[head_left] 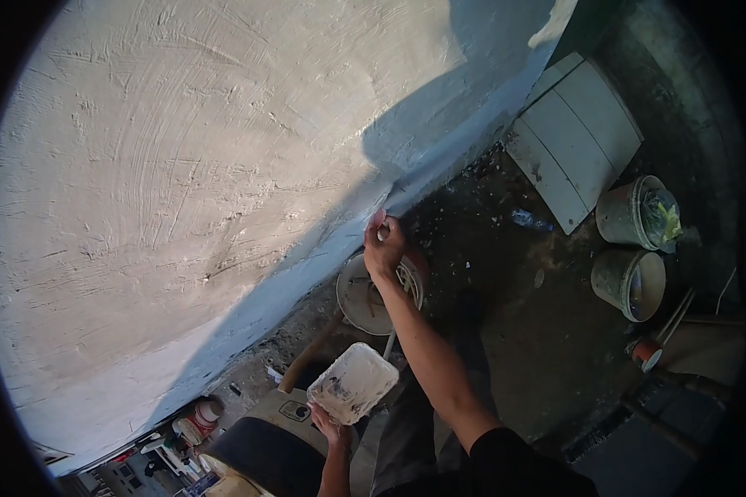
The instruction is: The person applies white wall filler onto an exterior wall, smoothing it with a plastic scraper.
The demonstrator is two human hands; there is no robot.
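Observation:
My right hand reaches up to the lower part of the plastered wall, its fingers closed round a small, flat pinkish piece at the wall's surface. What kind of tool this is, I cannot make out. Lower down, my left hand grips the near edge of a white plastic tub, tilted so that its inside shows. Dark and whitish smears coat the tub's bottom. Ridges and trowel marks cover the wall, with a bluish-white band along its base.
A round white bucket with things in it stands below my right forearm. A yellowish container is beside the tub. Rightward are a white panel, two buckets, a plastic bottle and an orange-and-white cup. Clutter lies bottom left.

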